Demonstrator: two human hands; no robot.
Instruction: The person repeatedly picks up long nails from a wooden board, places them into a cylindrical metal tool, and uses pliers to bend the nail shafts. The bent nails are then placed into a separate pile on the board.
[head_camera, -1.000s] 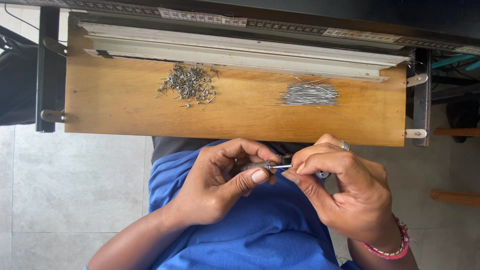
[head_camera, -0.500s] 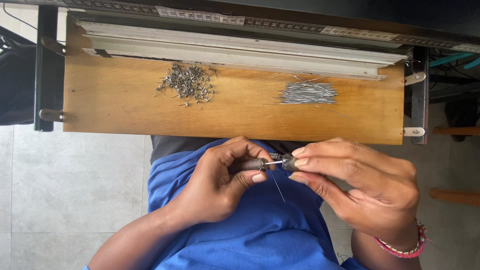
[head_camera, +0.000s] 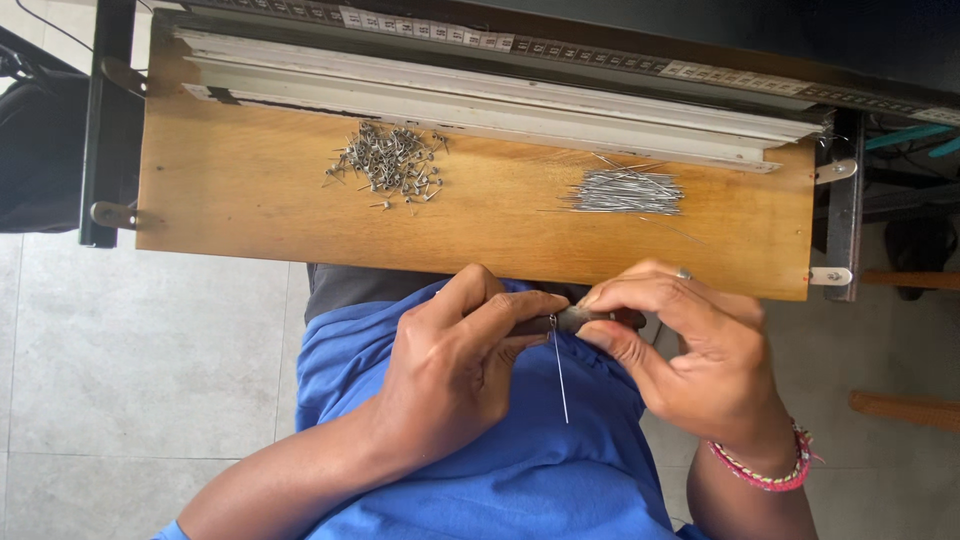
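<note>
Low in the centre of the frame, the left hand was curled shut around a small dark tool, and the right hand pinched the tool's other end with fingers closed, a thin wire pin hanging down from it over the blue shirt. Done well, this called for both grips held close and steady so the pin stayed straight. The straight wires and bent pieces lay apart on the wooden board above.
</note>
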